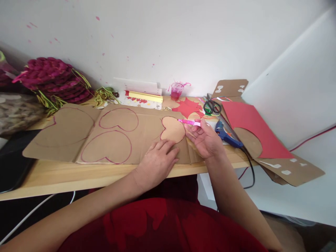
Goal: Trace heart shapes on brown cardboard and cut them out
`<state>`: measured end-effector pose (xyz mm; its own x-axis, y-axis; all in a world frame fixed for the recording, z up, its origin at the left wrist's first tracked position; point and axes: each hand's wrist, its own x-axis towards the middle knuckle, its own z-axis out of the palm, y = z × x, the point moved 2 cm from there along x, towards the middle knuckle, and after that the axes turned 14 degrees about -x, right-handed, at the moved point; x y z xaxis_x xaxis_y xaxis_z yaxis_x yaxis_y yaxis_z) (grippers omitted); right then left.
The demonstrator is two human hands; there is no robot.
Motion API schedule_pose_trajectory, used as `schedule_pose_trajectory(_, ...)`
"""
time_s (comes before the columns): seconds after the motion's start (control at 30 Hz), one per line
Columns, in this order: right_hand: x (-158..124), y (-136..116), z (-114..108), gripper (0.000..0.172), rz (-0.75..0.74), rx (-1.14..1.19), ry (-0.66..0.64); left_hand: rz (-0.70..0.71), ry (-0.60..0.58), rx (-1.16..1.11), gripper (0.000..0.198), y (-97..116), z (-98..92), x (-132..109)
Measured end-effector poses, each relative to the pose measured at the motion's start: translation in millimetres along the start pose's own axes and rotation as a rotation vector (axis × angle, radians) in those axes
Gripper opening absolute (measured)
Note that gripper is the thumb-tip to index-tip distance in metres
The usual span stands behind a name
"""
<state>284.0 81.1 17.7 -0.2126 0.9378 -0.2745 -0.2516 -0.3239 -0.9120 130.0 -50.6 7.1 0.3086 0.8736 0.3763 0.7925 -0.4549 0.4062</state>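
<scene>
My left hand (157, 161) lies palm down on the cardboard (147, 126), with fingers stretched over the lower edge of a light brown heart cutout (173, 129). Between the fingertips of my right hand (206, 138) is a pink marker (189, 122), its tip pointing left at the upper right edge of the cutout. A purplish line runs along part of the cutout's left side. Farther left, the cardboard bears several drawn heart outlines (118, 119) in the same colour.
A blue glue gun (227, 136) with a black cord and black-handled scissors (212, 106) lie right of my right hand. Red paper (257, 129) rests on cardboard beyond. Behind stand a cup of pink liquid (176, 91) and a stack of magenta braided material (55, 78).
</scene>
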Motion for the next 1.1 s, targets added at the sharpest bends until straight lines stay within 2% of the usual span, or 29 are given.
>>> schedule_pose_trajectory(0.3, 2, -1, 2, 0.014, -0.045, 0.01, -0.015, 0.003, -0.013, 0.002, 0.028, -1, -0.3, -2)
schedule_pose_trajectory(0.57, 8, 1, 2, 0.019, -0.06, -0.005, -0.036, -0.011, -0.031, 0.011, 0.03, -3, -0.8, -2)
schedule_pose_trajectory(1.1, -3, -1, 6, 0.019, -0.051, -0.083, -0.058, 0.01, -0.04, 0.052, 0.03, -6, -6.1, -7)
